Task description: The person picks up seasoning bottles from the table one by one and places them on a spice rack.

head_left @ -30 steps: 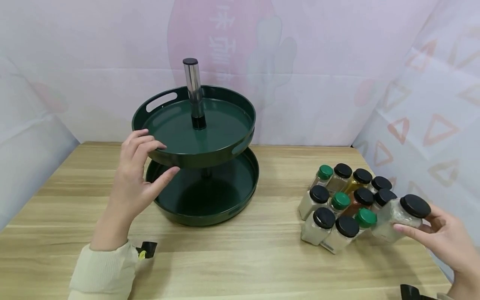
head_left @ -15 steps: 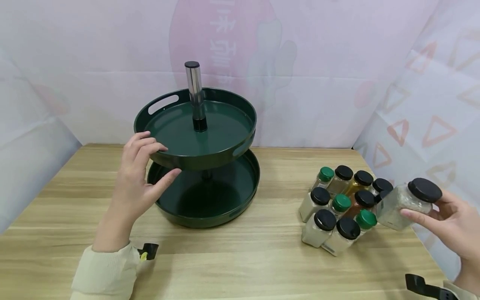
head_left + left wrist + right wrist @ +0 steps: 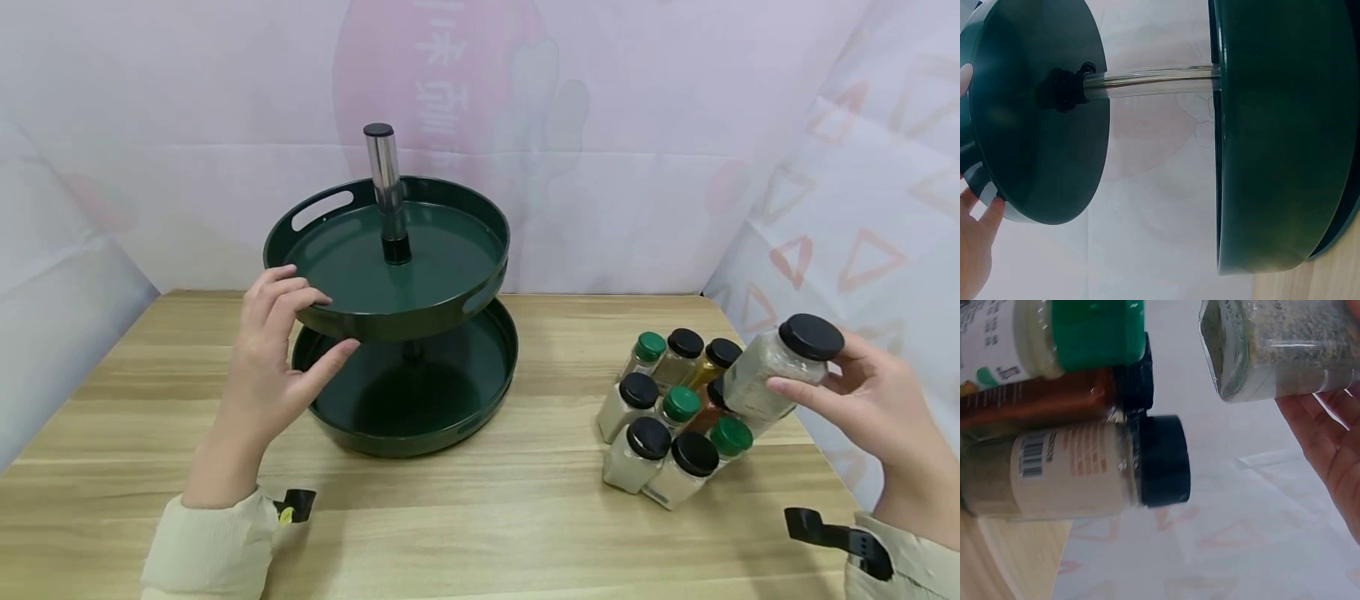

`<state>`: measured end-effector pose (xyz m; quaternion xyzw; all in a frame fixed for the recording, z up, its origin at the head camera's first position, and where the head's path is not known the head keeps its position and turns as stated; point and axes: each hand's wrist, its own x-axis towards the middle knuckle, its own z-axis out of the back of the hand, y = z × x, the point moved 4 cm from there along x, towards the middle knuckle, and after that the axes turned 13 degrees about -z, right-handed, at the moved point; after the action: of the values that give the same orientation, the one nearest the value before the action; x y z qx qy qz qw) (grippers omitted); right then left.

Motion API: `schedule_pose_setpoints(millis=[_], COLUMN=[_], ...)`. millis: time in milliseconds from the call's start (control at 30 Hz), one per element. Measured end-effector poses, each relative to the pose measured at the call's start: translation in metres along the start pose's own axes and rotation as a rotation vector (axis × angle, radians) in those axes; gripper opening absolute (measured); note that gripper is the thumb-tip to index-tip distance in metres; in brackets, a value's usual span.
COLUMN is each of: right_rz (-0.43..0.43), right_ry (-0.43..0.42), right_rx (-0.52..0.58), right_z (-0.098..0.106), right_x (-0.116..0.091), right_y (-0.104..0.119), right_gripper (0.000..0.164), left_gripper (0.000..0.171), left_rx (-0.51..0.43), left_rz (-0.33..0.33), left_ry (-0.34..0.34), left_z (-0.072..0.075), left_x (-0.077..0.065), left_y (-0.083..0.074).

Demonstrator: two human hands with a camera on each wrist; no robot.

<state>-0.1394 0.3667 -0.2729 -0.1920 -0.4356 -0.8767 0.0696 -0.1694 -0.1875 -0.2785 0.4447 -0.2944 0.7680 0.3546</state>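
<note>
A green two-tier round tray stand [image 3: 408, 312] with a steel centre post is at the left in the head view. My left hand [image 3: 262, 358] grips the upper tray's near-left rim, fingers over it and thumb beneath; part of that hand also shows at the rim in the left wrist view. A clear spice jar [image 3: 768, 379] with a black lid is held tilted in my right hand [image 3: 870, 400], raised above the right side of the jar group. Pale, flaky contents show through this jar [image 3: 1297, 347] in the right wrist view.
Several spice jars [image 3: 630, 404] with black or green lids stand close together on the wooden table [image 3: 510, 517] at the right. A printed cloth [image 3: 637, 225] hangs behind and along the sides. A black strap [image 3: 832, 533] is at my right wrist.
My right hand has lifted the spice jar up beside the group, then brought it left, over the group's right side. The left hand stays on the tray rim.
</note>
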Motion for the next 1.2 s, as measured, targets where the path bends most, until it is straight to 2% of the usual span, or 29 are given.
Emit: schedule_pose_setpoints(millis=[267,400,533,667,867,1033,1200], right_rz=[0.083,0.081,0.075,0.106,0.138,0.165,0.152], right_ry=[0.094,0.144,0.186,0.203,0.208,0.23,0.256], right_rx=[0.13,0.192,0.21,0.265,0.356,0.386,0.393], right_z=[-0.012,-0.022,-0.033,-0.042,-0.052,-0.064,-0.075], right_x=[0.019,0.029,0.037,0.048,0.069,0.083,0.098], right_y=[0.023,0.032,0.04,0.049,0.065,0.079,0.099], right_gripper=[0.067,0.062,0.057,0.058,0.057,0.055,0.051], left_gripper=[0.065,0.065,0.064,0.063,0.064,0.063,0.062], left_rx=[0.003,0.009,0.023,0.021,0.005,0.011,-0.005], left_rz=[-0.011,-0.015,-0.038,-0.053,-0.021,-0.043,-0.044], left_ry=[-0.004,-0.006,-0.008,-0.014,-0.016,-0.02,-0.026], left_z=[0.0,-0.002,-0.003,-0.004,-0.007,-0.01,-0.011], left_x=[-0.001,-0.003,-0.006,-0.005,-0.004,-0.004,-0.001], left_y=[0.0,0.0,-0.001,-0.001,0.0,-0.001,-0.001])
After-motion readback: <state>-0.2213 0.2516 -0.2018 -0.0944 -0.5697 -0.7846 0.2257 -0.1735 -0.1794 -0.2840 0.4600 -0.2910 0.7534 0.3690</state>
